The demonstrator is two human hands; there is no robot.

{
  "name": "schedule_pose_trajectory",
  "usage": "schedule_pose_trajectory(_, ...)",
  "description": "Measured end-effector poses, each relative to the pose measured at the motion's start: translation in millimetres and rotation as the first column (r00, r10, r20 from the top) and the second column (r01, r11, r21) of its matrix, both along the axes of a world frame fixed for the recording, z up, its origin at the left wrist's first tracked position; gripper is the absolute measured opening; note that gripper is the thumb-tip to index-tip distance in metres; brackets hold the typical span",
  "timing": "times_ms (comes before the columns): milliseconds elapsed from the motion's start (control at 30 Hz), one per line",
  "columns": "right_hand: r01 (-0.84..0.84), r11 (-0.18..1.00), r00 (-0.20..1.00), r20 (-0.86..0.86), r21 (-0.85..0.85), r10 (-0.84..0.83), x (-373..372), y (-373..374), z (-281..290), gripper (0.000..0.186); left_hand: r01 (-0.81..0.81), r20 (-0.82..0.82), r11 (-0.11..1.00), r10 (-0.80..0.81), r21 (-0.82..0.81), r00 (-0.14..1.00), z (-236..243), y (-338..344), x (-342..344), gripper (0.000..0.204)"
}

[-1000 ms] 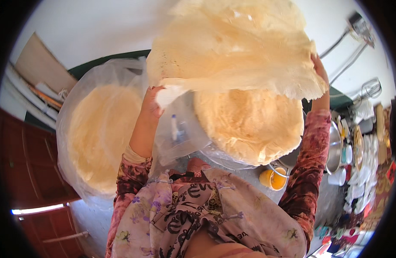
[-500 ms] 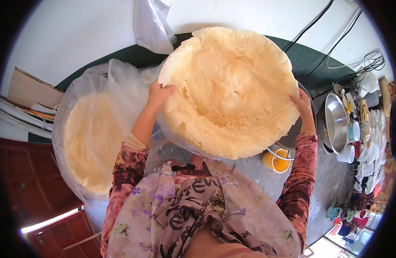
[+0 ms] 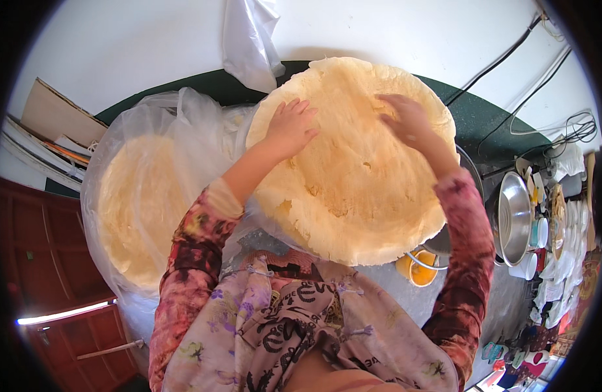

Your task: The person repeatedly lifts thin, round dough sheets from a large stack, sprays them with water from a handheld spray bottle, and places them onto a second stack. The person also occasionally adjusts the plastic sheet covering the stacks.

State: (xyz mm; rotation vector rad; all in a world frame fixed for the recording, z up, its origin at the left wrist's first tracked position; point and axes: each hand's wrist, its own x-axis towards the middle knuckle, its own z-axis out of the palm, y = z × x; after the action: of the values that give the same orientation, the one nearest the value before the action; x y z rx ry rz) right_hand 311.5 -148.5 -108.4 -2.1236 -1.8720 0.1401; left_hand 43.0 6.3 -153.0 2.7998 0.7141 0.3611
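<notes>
In front of me lies a large, round, pale-yellow flatbread (image 3: 353,189), thin and ragged along its rim, with small tears and crumbs on its wrinkled top. My left hand (image 3: 290,129) is over its left part, fingers stretched and spread, holding nothing. Over the upper right part is my right hand (image 3: 405,121), slightly blurred, its fingers apart and nothing in them. Whether either palm presses on the bread is hard to see. What supports the flatbread is mostly hidden under it.
To the left, a clear plastic bag (image 3: 206,130) covers more round flatbread (image 3: 144,209). A yellow bucket (image 3: 422,269) stands on the floor below the bread's right edge. Farther right are a steel basin (image 3: 514,219) and a white tub (image 3: 524,266). Black cables (image 3: 503,59) run along the wall.
Both hands have let go of the flatbread's left and right edges and moved inward over its top. The flatbread, held up by its edges before, now sits lower in view.
</notes>
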Motion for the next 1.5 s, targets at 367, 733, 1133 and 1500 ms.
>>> schedule_pose_trajectory(367,0.106,0.992,0.958,0.261,0.069,-0.12,-17.3,131.7,-89.4,0.068,-0.346,-0.144,0.936,0.352,0.062,0.925,-60.5,-0.5,-27.7,0.094)
schedule_pose_trajectory(733,0.187,0.948,0.945,0.218,0.257,-0.246,16.9,93.0,-87.7,0.068,-0.357,-0.188,0.934,0.345,-0.033,0.92,-58.3,4.4,-28.0,0.097)
schedule_pose_trajectory(1133,0.431,0.902,0.822,0.407,0.011,-0.398,85.5,60.6,-107.7,0.067,-0.325,-0.078,0.946,0.325,0.012,0.942,-70.6,7.4,-36.4,0.095)
schedule_pose_trajectory(1500,0.481,0.872,0.767,0.526,-0.092,-0.368,84.3,70.0,-88.8,0.072,-0.179,0.054,0.983,0.177,0.038,0.983,-30.0,-13.9,-38.5,0.084)
